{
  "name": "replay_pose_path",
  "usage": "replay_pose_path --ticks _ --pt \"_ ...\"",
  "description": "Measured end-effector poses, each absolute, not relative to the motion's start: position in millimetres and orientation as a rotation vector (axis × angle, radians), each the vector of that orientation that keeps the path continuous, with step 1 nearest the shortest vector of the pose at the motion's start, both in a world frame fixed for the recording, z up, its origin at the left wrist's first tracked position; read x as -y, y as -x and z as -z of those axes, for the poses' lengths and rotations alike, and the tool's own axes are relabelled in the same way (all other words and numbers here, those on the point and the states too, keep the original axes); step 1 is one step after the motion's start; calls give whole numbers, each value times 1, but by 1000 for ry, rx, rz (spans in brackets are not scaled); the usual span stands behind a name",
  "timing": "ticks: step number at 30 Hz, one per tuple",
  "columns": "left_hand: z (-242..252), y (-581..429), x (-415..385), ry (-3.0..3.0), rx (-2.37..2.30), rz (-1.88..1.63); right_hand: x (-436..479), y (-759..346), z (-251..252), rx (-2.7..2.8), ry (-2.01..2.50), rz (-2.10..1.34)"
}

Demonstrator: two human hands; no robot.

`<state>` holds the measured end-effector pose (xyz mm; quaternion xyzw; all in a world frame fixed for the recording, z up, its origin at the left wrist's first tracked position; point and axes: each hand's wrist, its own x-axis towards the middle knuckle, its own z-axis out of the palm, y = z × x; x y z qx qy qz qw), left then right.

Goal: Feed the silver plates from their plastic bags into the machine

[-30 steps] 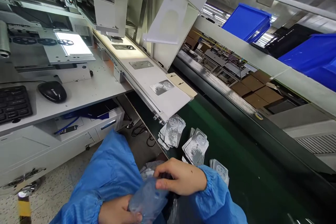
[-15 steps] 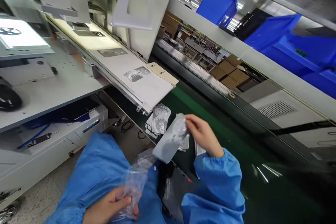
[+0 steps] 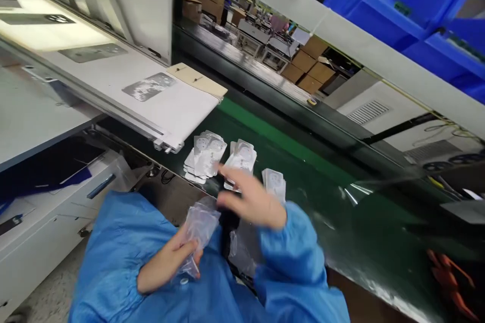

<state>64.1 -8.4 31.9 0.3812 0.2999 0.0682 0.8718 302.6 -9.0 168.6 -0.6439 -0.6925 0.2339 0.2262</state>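
Clear plastic (image 3: 203,223), whether one bag or several being hard to tell, lies at the near left, pinched between the thumb and fingers of your left hand (image 3: 170,260), while your blurred right hand (image 3: 252,199), thumb and fingers apart, partly hides the middle stack of plates (image 3: 242,154). On the green surface (image 3: 314,186), the left stack (image 3: 206,154) sits beside it and the right stack (image 3: 275,181) loses its near end behind your wrist; at far left, the view's edge cuts off the white conveyor (image 3: 189,111).
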Motion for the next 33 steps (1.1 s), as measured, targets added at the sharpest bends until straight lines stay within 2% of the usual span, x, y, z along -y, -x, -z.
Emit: replay_pose_path --ticks 2,4,7,11,14,17,23,28,33 --pt "-36 -74 12 -929 -507 -19 77 -283 -143 1937 1733 -930" --pt "-40 -84 16 -1173 -407 167 134 -274 -99 1711 1896 -1155" --pt "-53 -111 18 -1627 -332 352 196 -285 -25 1026 2495 -958" --pt "-75 -189 19 -1906 -365 80 243 -306 32 624 2802 -652" --pt "-77 -260 25 -2047 -581 1 263 -313 29 512 2891 -511" --pt "-67 -304 31 -2078 -687 -22 273 -324 -7 558 2865 -403" --pt "-42 -283 32 -1842 -644 -134 230 -380 -84 495 2373 -74" --pt "-37 -255 35 -1558 -559 -230 168 -415 -71 532 2288 -164" --pt "-36 -236 38 -1308 -512 -192 160 -432 -50 493 2245 -263"
